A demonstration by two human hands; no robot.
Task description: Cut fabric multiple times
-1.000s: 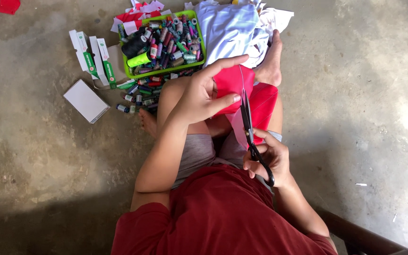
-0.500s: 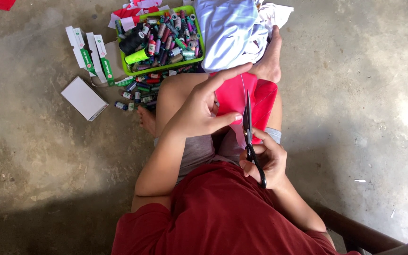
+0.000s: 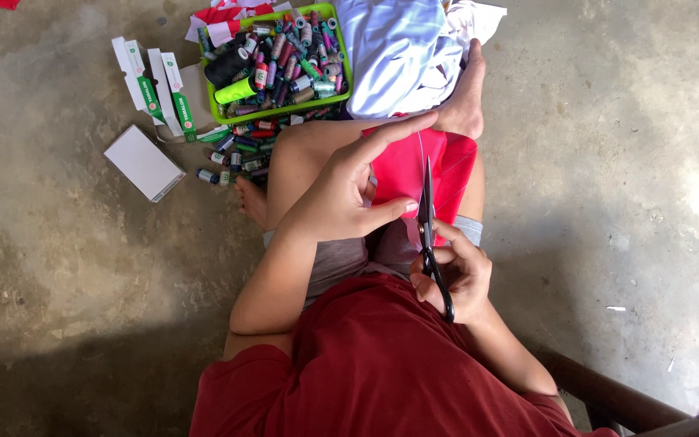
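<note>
Red fabric [image 3: 402, 174] is held over the lap, pinched by the left hand [image 3: 349, 190]. Black scissors [image 3: 428, 235] are gripped in the right hand [image 3: 459, 275], blades nearly closed on the fabric. Green tray [image 3: 281, 113] of thread spools sits beyond the knee on the concrete floor [image 3: 66, 267].

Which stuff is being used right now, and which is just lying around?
In use: red cloth, scissors, left hand, right hand.
Lying about: green tray of thread spools, white box, white cloth.
</note>
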